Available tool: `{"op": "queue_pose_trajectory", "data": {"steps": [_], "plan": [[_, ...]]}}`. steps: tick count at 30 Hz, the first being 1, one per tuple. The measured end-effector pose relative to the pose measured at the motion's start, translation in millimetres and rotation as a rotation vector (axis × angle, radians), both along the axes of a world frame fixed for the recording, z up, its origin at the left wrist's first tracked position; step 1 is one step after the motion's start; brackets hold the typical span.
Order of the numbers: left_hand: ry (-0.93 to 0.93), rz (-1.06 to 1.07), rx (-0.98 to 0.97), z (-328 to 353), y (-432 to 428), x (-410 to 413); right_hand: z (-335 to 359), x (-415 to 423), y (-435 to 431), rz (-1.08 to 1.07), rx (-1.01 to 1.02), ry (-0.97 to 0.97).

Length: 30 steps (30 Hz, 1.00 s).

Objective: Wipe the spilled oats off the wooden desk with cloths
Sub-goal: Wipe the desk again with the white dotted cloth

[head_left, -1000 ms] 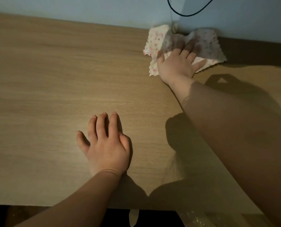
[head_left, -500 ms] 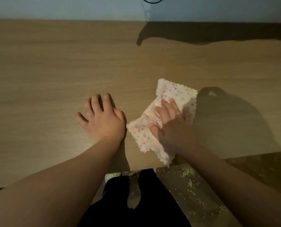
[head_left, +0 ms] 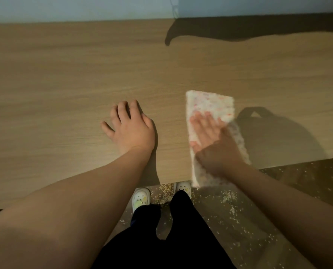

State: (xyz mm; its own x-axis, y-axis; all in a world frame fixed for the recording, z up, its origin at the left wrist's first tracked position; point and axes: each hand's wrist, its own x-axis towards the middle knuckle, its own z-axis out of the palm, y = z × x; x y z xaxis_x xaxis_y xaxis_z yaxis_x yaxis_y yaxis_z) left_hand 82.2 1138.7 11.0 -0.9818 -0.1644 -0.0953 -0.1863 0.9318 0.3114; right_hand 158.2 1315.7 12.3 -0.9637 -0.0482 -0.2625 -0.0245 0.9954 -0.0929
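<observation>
Leftmost, bare wooden desk [head_left: 55,84], then the left hand [head_left: 131,131] laid palm-down on it, fingers loosely spread and slightly bent, holding nothing. To the right of that hand and apart from it, a pale speckled cloth [head_left: 210,104] flat on the desk, near end drooping over the front edge, pinned under the right hand [head_left: 214,140], motion-blurred, fingers straight and pressed on the fabric rather than curled round it. Below and between both wrists, spilled oats [head_left: 227,199] scattered over the floor [head_left: 297,181] around two white slippers [head_left: 140,199], more strewn beneath the right forearm.
</observation>
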Motion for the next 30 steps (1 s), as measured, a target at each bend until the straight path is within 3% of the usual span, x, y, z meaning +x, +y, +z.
{"op": "queue_pose_trajectory", "data": {"steps": [3, 5, 10, 12, 16, 18, 20, 22, 24, 26, 28, 30], "plan": [[0.005, -0.007, 0.005, 0, 1, -1, -3, -10, 35, -0.308, 0.07, 0.07], [0.003, -0.007, -0.01, -1, 1, -2, -6, -18, 20, -0.388, 0.092, 0.05], [0.006, -0.019, -0.014, 0, 1, -2, -1, 3, -56, 0.118, -0.071, 0.02], [0.01, -0.028, -0.03, 0, 1, -1, 3, 5, -37, 0.138, -0.024, 0.03], [0.084, -0.193, -0.124, 2, 4, 4, -2, -2, 38, -0.409, 0.009, 0.093], [0.084, -0.335, -0.231, 5, 4, -1, 2, -6, 50, -0.563, 0.016, 0.085], [0.033, -0.397, -0.314, 9, 10, -7, -1, -2, 30, -0.449, 0.024, 0.026], [-0.021, -0.367, -0.288, 14, 23, -15, -8, 12, -4, -0.177, -0.115, 0.066], [-0.071, -0.34, -0.239, 16, 37, -22, -7, 26, -18, -0.037, -0.229, 0.133], [-0.111, -0.295, -0.186, 14, 48, -29, -6, 16, 8, -0.007, -0.11, 0.117], [-0.152, -0.176, -0.097, 11, 53, -34, -3, -7, 41, -0.234, -0.015, -0.009], [-0.147, -0.097, -0.063, 6, 56, -35, 3, -30, 61, -0.449, 0.037, 0.026]]}}
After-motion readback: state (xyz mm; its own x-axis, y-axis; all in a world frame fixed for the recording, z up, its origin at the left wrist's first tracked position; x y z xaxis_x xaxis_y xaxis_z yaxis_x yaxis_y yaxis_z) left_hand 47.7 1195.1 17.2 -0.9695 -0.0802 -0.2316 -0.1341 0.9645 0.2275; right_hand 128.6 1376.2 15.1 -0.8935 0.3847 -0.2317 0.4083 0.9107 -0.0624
